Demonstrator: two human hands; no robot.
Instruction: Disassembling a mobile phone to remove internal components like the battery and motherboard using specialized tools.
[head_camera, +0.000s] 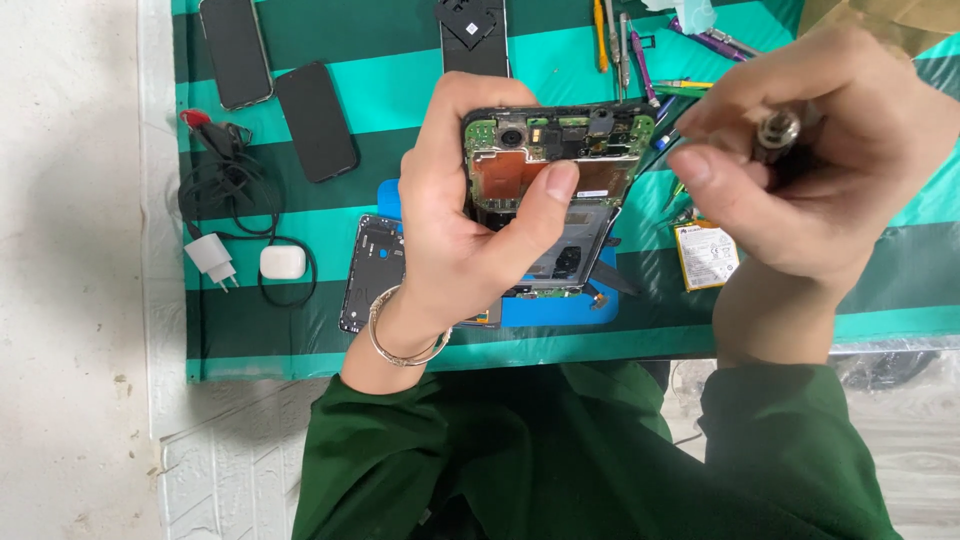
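Landmark: the blue mat (390, 200) at the middle of the striped green cloth (400, 100).

Far left of the mat, bare pale floor (70, 270) runs beside the cloth's left edge; this is the widest open room. Just inside that edge lie a coiled black cable (225, 180), a white charger plug (212, 258) and a small white rounded case (282, 262). Above and left of the mat, two dark phones (235, 50) (316, 120) lie flat, side by side, near the cloth's top edge.

Touching the mat's left side lies a black phone frame (372, 270).

Over the mat, the left hand (460, 240) is closed around an opened phone (555, 170), thumb pressed across its bare copper and green inner boards, fingers wrapped behind. The phone is lifted off the mat, held upright toward the camera. A metal bangle (405, 345) circles that wrist.

Above the mat, a third phone (475, 35) carries a black part on top.

Right of the mat, the right hand (820, 170) is curled shut on a metal-tipped tool (778, 130), near the phone's right edge. Coloured hand tools (640, 60) crowd the cloth above. Below the right hand lies a flat yellow-edged battery (708, 255) with a white printed label.

The cloth's near edge meets the green sleeves (560, 460).
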